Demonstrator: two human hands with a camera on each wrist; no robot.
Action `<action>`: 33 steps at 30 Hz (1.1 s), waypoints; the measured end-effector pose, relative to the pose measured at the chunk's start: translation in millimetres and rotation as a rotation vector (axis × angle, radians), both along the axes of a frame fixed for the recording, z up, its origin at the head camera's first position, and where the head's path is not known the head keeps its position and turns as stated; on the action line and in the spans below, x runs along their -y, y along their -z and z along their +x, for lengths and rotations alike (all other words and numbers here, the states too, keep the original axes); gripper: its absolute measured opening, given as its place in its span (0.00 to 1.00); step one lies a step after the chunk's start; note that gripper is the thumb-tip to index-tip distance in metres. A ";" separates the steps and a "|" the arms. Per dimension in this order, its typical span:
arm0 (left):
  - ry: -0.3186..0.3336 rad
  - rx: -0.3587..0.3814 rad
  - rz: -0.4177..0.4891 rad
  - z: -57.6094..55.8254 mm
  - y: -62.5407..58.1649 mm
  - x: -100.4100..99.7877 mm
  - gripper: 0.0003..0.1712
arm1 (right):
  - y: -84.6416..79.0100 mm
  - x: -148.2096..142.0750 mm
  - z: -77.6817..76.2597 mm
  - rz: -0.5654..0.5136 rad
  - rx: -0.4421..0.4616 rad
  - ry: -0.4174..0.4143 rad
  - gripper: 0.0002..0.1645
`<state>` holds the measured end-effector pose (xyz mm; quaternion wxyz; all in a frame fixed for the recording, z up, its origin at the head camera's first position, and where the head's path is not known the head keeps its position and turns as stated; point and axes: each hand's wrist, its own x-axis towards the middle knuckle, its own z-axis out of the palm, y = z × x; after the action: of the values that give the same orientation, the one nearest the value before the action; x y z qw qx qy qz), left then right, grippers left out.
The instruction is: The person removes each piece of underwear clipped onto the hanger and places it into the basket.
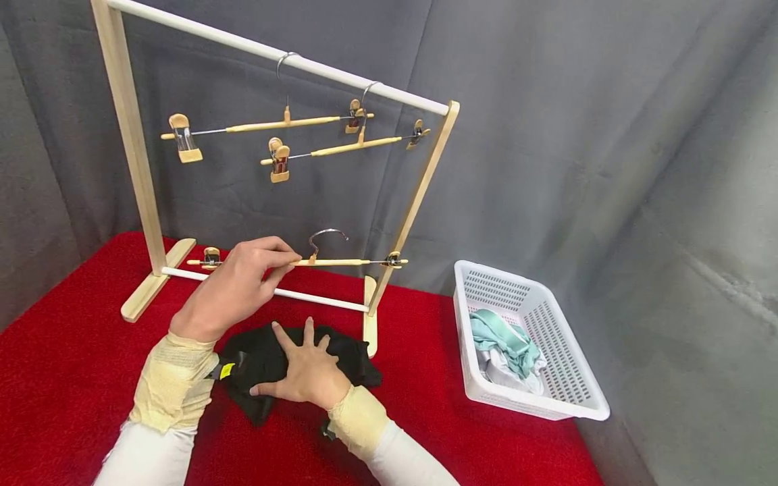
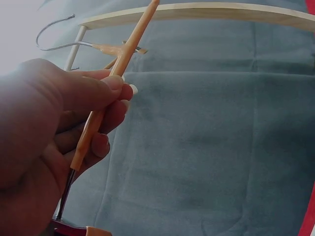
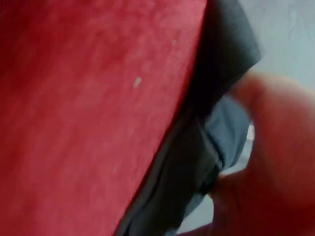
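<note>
My left hand (image 1: 246, 280) pinches the wooden bar of a clip hanger (image 1: 334, 262) near its middle, between thumb and fingers, and holds it raised in front of the rack. The hanger's metal hook points up, and a clip sits toward each end. In the left wrist view the wooden bar (image 2: 129, 51) runs diagonally through the fingertips. Below, my right hand (image 1: 310, 371) rests with spread fingers on a crumpled black cloth garment (image 1: 255, 351) on the red cover. The right wrist view is blurred; dark fabric (image 3: 172, 182) lies beside the thumb.
A wooden rack with a white top rail (image 1: 243, 44) stands at the back. Two more clip hangers (image 1: 255, 126) hang from it. To the right is a white plastic basket (image 1: 471, 364) with teal cloth (image 1: 501, 337) and white cloth inside. Grey curtains (image 1: 547, 135) enclose the red-covered surface (image 1: 419, 405).
</note>
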<state>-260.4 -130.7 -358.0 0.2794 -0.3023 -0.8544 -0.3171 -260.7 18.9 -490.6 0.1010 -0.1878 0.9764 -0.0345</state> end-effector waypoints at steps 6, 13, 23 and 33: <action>0.015 -0.020 0.008 -0.6 0.1 -0.5 0.16 | -1.0 4.3 -0.8 0.088 -0.051 -0.049 0.56; 0.004 -0.028 -0.007 -2.2 0.6 -3.4 0.14 | -6.2 0.9 -1.0 0.057 -0.163 -0.200 0.37; -0.001 -0.030 -0.003 -2.9 0.0 -3.6 0.15 | -8.2 -7.3 -9.6 -0.028 -0.314 -0.385 0.08; -0.013 0.001 -0.004 0.2 1.8 -2.7 0.15 | -12.6 -31.2 -22.8 -0.265 -0.074 -0.312 0.22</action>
<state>-260.2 -128.0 -359.8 0.2806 -0.2971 -0.8572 -0.3135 -283.5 50.1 -477.9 0.0439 -0.3494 0.9255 -0.1395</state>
